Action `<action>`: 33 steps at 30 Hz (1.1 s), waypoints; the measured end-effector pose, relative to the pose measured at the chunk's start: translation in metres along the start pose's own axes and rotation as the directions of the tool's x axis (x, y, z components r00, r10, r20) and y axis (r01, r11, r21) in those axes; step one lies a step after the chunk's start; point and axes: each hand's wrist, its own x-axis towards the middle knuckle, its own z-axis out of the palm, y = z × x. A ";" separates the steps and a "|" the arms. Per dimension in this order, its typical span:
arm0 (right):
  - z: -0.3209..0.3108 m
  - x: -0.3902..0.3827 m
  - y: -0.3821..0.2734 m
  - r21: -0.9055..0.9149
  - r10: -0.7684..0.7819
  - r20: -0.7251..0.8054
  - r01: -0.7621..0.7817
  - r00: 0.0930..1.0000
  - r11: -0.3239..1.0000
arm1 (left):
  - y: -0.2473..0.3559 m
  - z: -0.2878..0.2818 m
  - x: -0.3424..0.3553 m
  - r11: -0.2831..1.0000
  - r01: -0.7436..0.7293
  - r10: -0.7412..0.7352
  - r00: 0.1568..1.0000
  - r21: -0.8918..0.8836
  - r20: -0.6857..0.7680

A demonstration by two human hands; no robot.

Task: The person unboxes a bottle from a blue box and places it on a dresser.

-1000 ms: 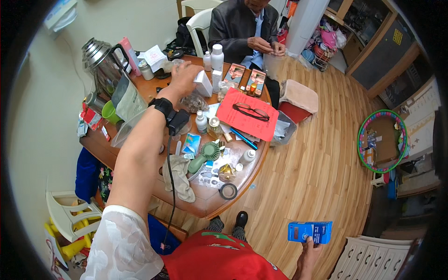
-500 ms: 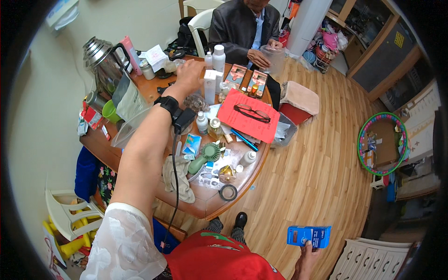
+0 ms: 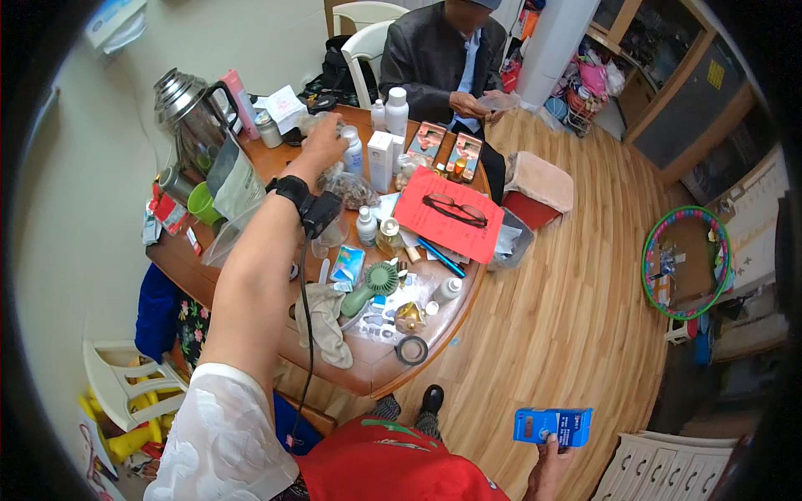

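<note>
While your left hand (image 3: 324, 148) is reaching across the upper left-centre of the frame, a white bottle (image 3: 354, 154) is now showing at its fingers, in a spot that was not showing it half a second ago. The tall white box (image 3: 379, 163) that the hand was holding a second ago is now standing free, so this hand is attending to the bottle instead. The bottle is standing just right of your left hand, between it and that box, with a clear bag of brown pieces (image 3: 357, 191) lying just below it on the tabletop (image 3: 384, 361). Your fingers are bending beside the cap and seem to be touching the bottle's left side; whether they are closing around it, this angle is not telling.

At the lower right of the frame, your right hand (image 3: 550, 469) is gripping a blue box (image 3: 573, 425), thumb pressing on its front, well apart from the tabletop. At the upper centre, another person (image 3: 418, 65) is handling clear plastic (image 3: 504, 101).
</note>
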 end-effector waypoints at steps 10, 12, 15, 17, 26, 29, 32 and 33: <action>0.017 -0.010 -0.043 -0.285 0.060 0.029 -0.049 0.998 0.957 | 0.022 0.010 -0.006 0.984 0.159 -0.164 0.984 0.080 0.069; 0.024 -0.017 -0.055 -0.528 0.086 0.048 -0.048 0.995 0.848 | 0.022 0.012 -0.007 0.975 0.205 -0.211 0.976 0.087 0.062; 0.028 -0.019 -0.050 -0.389 -0.006 0.066 0.032 0.998 0.921 | 0.028 0.012 -0.009 0.961 0.263 -0.273 0.952 0.091 0.136; 0.037 -0.023 -0.056 -0.312 -0.013 0.051 0.029 0.999 0.950 | 0.026 0.016 -0.008 0.956 0.273 -0.287 0.948 0.107 0.142; 0.033 -0.025 -0.060 -0.326 0.032 0.083 -0.003 0.996 0.946 | -0.007 0.038 0.001 0.972 0.229 -0.221 0.966 -0.046 0.135; 0.032 -0.024 -0.054 -0.268 0.020 0.043 -0.007 0.999 0.964 | -0.022 0.042 0.005 0.960 0.171 -0.183 0.983 -0.221 -0.034; 0.044 -0.024 -0.057 -0.200 -0.028 0.056 0.038 0.998 0.979 | -0.051 0.031 0.016 0.756 0.176 -0.368 0.911 -0.631 -0.187; 0.041 -0.025 -0.054 -0.201 -0.024 0.033 0.030 0.999 0.979 | -0.024 0.030 0.016 0.688 0.099 -0.359 0.907 -0.719 -0.218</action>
